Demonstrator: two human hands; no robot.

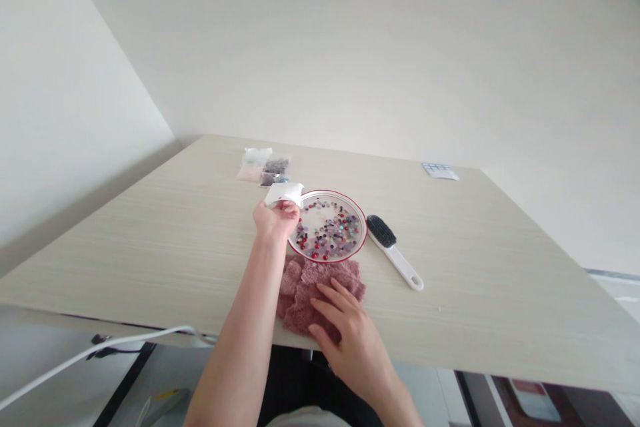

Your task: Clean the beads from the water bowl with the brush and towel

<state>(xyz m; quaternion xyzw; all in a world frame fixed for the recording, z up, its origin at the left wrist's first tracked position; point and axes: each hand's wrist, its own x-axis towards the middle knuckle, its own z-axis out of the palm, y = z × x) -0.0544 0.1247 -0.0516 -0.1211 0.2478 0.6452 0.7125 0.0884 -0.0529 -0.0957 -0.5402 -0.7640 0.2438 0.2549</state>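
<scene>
White pouch (284, 194) in left hand (274, 221), right hand (350, 347) on towel (300, 300).

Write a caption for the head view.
Left hand holds a white packet by a bead plate; right hand rests on a pink towel.

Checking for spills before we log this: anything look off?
No spill visible: the mixed beads all sit inside the red-rimmed plate, by the white packet in the left hand. Only oddity: a loose white cable trailing up to the table edge at lower left.
</scene>
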